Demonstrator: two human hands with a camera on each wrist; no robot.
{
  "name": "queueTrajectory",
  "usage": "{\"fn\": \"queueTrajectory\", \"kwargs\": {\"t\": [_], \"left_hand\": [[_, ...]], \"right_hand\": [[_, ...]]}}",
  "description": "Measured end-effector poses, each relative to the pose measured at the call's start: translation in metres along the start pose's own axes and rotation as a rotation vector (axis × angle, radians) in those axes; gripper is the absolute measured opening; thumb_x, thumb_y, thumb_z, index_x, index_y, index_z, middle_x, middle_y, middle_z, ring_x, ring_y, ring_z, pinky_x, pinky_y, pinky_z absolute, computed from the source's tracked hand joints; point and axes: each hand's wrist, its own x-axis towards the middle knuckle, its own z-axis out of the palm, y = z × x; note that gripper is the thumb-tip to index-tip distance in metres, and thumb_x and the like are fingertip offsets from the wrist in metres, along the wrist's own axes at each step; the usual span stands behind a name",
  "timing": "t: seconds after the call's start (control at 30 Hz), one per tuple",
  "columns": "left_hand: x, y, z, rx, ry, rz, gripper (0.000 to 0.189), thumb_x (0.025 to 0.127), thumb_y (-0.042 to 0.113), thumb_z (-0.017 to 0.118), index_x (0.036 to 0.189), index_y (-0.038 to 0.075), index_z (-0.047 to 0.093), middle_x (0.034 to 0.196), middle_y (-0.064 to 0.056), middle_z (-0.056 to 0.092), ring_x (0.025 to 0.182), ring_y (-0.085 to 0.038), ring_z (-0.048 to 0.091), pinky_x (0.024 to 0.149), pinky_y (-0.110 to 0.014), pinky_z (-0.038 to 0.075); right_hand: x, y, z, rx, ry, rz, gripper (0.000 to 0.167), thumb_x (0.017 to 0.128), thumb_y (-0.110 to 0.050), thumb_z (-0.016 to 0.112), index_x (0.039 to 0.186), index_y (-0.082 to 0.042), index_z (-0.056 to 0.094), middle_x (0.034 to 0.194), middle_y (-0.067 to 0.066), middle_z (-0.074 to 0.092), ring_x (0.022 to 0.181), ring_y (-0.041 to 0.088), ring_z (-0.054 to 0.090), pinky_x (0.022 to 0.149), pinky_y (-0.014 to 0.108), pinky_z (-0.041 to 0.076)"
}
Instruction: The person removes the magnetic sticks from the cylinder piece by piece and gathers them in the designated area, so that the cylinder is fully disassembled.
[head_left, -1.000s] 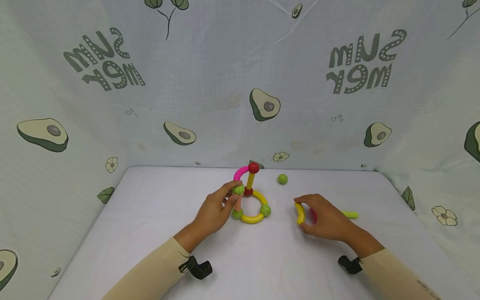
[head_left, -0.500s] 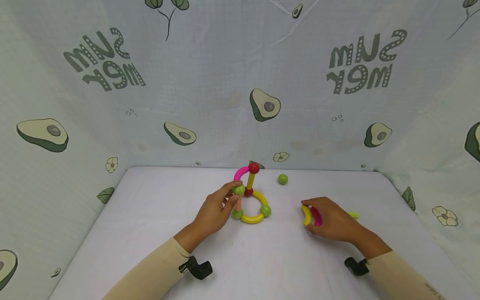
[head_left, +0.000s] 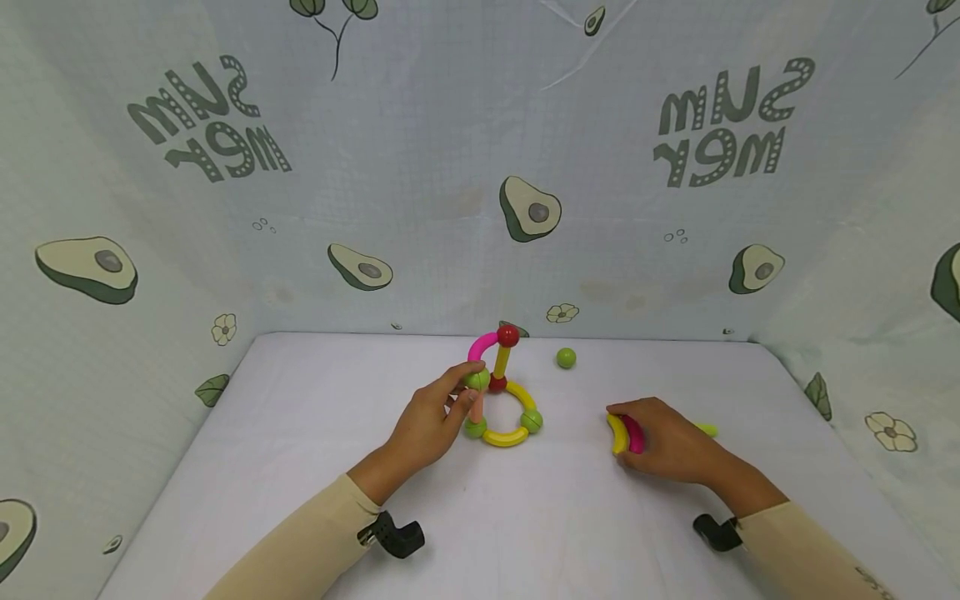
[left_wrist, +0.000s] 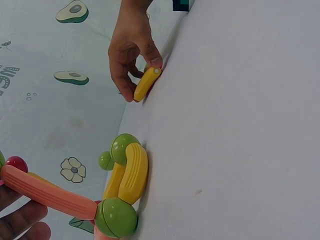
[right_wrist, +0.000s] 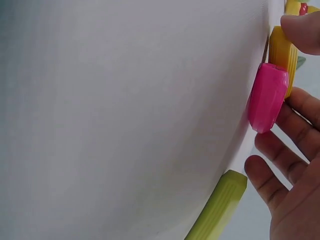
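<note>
A building-toy structure of balls and sticks stands mid-table, with a yellow curved stick (head_left: 504, 437) at its base and a red ball (head_left: 507, 336) on top. My left hand (head_left: 427, 421) pinches its upper green ball (head_left: 477, 380), above a salmon stick (left_wrist: 50, 192). On the right, my right hand (head_left: 667, 437) holds a loose yellow curved stick (head_left: 617, 434) by its ends, between thumb and fingers. Right beside that stick, under the palm, lies a magenta curved stick (right_wrist: 269, 97). A lime green straight stick (right_wrist: 217, 207) lies behind the hand, partly hidden in the head view.
A loose green ball (head_left: 566, 358) sits near the back of the white-covered table (head_left: 555, 517). Behind it rises a pale cloth (head_left: 450, 150) printed with avocados. A black wrist camera (head_left: 401, 537) hangs below my left sleeve, another (head_left: 717, 533) below my right.
My right hand has shifted right and slightly nearer with the yellow curved stick, which now lies close against the magenta one. My left hand and the structure have not moved.
</note>
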Motion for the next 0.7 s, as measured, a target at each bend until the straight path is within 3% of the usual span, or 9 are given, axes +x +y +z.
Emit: {"fn": "queueTrajectory", "kwargs": {"t": [0.23, 0.4, 0.7], "left_hand": [[0.0, 0.0, 0.0, 0.006, 0.0, -0.004, 0.043, 0.104, 0.012, 0.062, 0.145, 0.019, 0.053, 0.108, 0.002, 0.069, 0.091, -0.011, 0.062, 0.079, -0.027, 0.056], [0.0, -0.001, 0.001, 0.004, -0.014, 0.0, 0.046, 0.104, 0.013, 0.062, 0.148, 0.019, 0.051, 0.109, 0.002, 0.069, 0.094, -0.011, 0.063, 0.081, -0.027, 0.056], [-0.001, -0.005, 0.006, 0.006, 0.016, 0.053, 0.059, 0.097, 0.007, 0.071, 0.15, 0.015, 0.048, 0.115, -0.002, 0.068, 0.1, -0.016, 0.064, 0.081, -0.029, 0.058]], "right_hand": [[0.001, 0.0, 0.0, 0.014, -0.036, 0.021, 0.07, 0.079, -0.023, 0.088, 0.14, -0.005, 0.058, 0.132, 0.013, 0.058, 0.122, 0.036, 0.052, 0.098, 0.055, 0.051], [0.002, -0.004, -0.003, 0.026, -0.015, 0.011, 0.069, 0.079, -0.023, 0.088, 0.139, -0.006, 0.058, 0.134, 0.014, 0.057, 0.125, 0.037, 0.05, 0.096, 0.054, 0.053], [0.018, -0.044, 0.005, 0.033, -0.012, 0.022, 0.057, 0.09, -0.028, 0.079, 0.14, -0.009, 0.06, 0.136, 0.011, 0.059, 0.127, 0.034, 0.053, 0.103, 0.056, 0.047]]}}
